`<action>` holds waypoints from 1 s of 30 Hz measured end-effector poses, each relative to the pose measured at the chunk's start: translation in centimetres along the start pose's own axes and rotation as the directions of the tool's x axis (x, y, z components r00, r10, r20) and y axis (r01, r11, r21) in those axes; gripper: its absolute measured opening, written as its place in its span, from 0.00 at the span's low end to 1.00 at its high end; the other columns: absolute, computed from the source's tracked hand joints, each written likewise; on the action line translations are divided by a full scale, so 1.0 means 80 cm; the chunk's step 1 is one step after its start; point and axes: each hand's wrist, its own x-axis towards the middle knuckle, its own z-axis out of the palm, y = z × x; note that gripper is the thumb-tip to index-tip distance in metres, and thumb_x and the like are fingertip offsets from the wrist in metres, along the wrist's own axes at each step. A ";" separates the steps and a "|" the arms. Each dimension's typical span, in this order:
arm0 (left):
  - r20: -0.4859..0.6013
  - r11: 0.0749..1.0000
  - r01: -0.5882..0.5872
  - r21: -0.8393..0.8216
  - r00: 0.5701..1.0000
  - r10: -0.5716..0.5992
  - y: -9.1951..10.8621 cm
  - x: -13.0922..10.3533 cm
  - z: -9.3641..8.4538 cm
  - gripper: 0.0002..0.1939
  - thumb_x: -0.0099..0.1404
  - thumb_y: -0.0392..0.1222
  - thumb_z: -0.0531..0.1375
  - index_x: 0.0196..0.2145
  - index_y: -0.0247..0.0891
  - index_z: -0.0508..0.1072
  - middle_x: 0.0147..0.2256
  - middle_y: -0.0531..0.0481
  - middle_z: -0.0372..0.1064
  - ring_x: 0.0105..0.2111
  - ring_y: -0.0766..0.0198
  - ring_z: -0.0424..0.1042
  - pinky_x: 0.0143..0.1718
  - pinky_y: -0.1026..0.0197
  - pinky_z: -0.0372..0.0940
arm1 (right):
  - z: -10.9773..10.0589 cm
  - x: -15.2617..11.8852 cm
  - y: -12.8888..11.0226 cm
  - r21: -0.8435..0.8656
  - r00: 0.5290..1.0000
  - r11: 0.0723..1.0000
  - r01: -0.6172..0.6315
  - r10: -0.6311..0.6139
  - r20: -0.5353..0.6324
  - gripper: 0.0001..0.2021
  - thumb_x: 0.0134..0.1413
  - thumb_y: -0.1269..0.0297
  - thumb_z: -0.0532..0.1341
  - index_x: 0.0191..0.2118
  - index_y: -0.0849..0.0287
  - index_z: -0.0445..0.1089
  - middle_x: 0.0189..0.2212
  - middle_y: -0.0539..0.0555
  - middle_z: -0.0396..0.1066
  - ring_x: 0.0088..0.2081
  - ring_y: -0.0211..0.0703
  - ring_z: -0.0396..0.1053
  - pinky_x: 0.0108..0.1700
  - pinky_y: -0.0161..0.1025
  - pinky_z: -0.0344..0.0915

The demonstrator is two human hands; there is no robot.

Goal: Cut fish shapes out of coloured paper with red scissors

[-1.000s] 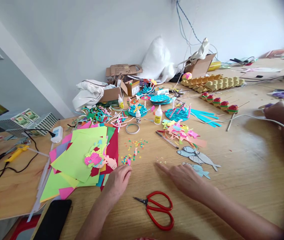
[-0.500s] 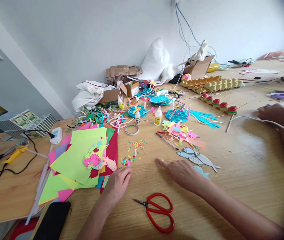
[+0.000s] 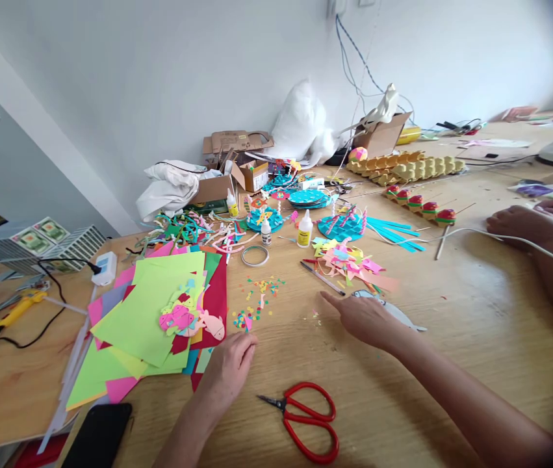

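My left hand (image 3: pixel 233 357) rests on the wooden table with its fingers curled in, beside the coloured paper stack; what it may hold is hidden. A small pink paper piece (image 3: pixel 248 322) and coloured paper dots lie just beyond its fingers. To the right, my right hand (image 3: pixel 361 318) has its index finger stretched out, palm down, near small scraps (image 3: pixel 314 316) on the wood. It partly covers the grey paper fish (image 3: pixel 400 312). Red-handled scissors (image 3: pixel 305 416) lie between my forearms. Pink paper fish (image 3: pixel 212 324) sit on the green sheets (image 3: pixel 147 318).
Glue bottles (image 3: pixel 305 229), a tape roll (image 3: pixel 255 255), a pen (image 3: pixel 322 278) and paper scraps (image 3: pixel 344 257) stand or lie beyond my hands. Another person's hands (image 3: pixel 524 227) are at the right, near a white cable. A black phone (image 3: pixel 98 435) lies front left.
My right hand has moved right, away from the small scraps, and now covers more of the grey fish. My left hand stays in nearly the same place. The view has shifted slightly.
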 end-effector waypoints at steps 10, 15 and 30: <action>-0.055 0.999 -0.045 -0.020 0.998 0.043 -0.012 -0.001 0.015 0.12 0.60 0.30 0.49 0.30 0.38 0.71 0.28 0.48 0.74 0.30 0.62 0.74 0.32 0.62 0.67 | 0.007 -0.022 -0.024 0.058 0.998 0.996 0.062 -0.063 0.012 0.34 0.47 0.82 0.48 0.63 0.64 0.53 0.33 0.63 0.77 0.34 0.51 0.76 0.26 0.35 0.56; -0.085 0.997 -0.064 -0.041 0.995 0.060 -0.013 -0.001 0.018 0.11 0.61 0.31 0.49 0.30 0.38 0.71 0.28 0.49 0.74 0.30 0.63 0.73 0.32 0.63 0.67 | 0.008 -0.026 -0.030 0.081 0.995 0.992 0.101 -0.100 -0.021 0.34 0.47 0.80 0.49 0.63 0.60 0.54 0.31 0.62 0.77 0.32 0.50 0.76 0.25 0.35 0.54; -0.088 0.996 -0.066 -0.059 0.994 0.061 -0.015 -0.001 0.020 0.12 0.60 0.31 0.49 0.31 0.37 0.71 0.26 0.49 0.73 0.28 0.63 0.73 0.30 0.64 0.67 | 0.022 -0.029 -0.031 -0.079 0.988 0.991 0.106 -0.114 -0.102 0.34 0.48 0.82 0.50 0.63 0.61 0.53 0.27 0.60 0.76 0.30 0.49 0.76 0.23 0.34 0.54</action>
